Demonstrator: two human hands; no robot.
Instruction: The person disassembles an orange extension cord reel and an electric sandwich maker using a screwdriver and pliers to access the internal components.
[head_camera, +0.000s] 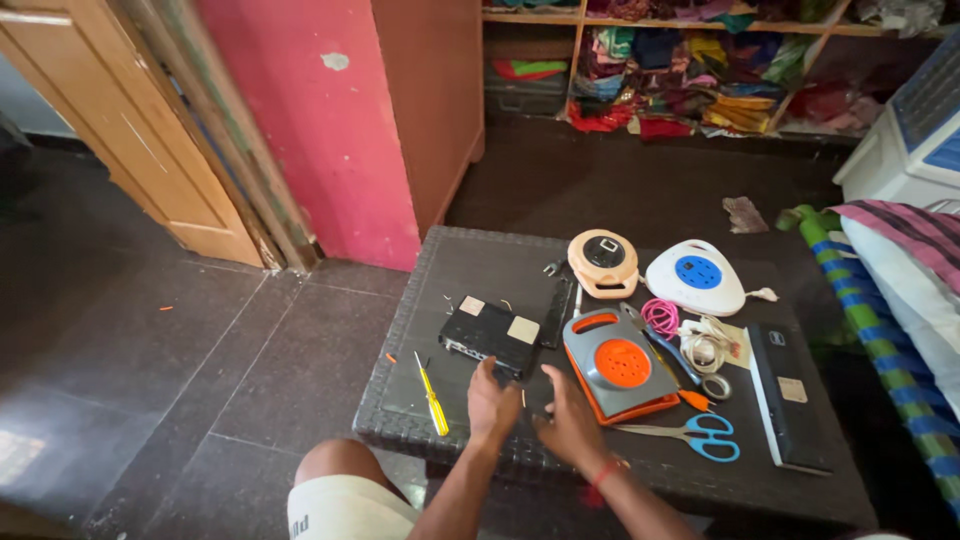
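Left fingers (489, 385): spread a little, tips touching the near edge of the black box (490, 335); they clamp nothing.
Right fingers (556, 385): loosely apart, hovering just beside the near left corner of the grey and orange cord reel (619, 364); whether they touch it cannot be told.
Left hand (492, 407): palm down over the counter (400, 400), near its front edge.
Right hand (570, 425): palm down beside the left one, a red thread at the wrist.
Black box: flat, two pale stickers on top, lying left of centre on the counter, straight ahead of the left hand.
Yellow screwdriver (432, 398): lying left of the left hand, near the counter's front left corner.
Blue scissors (690, 434): lying right of the right hand, handles to the right.
Cord reel: between the black box and the scissors, orange disc facing up.
Farther back: a peach round reel (603, 262), a white reel with a blue centre (696, 277), a pink coiled wire (661, 316).
Right edge: a long black strip (784, 395) lying lengthwise.
Floor (200, 330): dark tiles, left of the counter.
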